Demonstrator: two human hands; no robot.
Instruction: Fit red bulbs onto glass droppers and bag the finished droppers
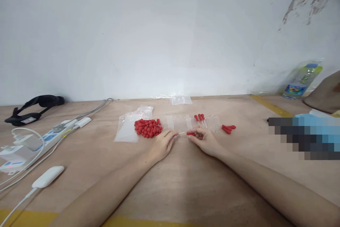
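Between the fingers of my left hand [162, 145] is a clear glass dropper tube [181, 133], its end pointing right. My right hand [205, 141] pinches a red rubber dropper bulb [190, 134], lying sideways just short of the tube's end; a small gap shows between them. Behind my hands lies a row of clear tubes [177, 122]. Toward the row's right part, three tubes carry red bulbs [199, 117]. A heap of loose red bulbs [147, 128] sits beyond my left hand, and a few more red bulbs [228, 128] lie to the right.
Clear plastic bags [127, 128] lie left of the heap, with another small bag [181, 100] by the wall. At left are a power strip [50, 136] with cables, a white charger [48, 176] and a black strap [35, 108]. A bottle [300, 81] stands at the back right.
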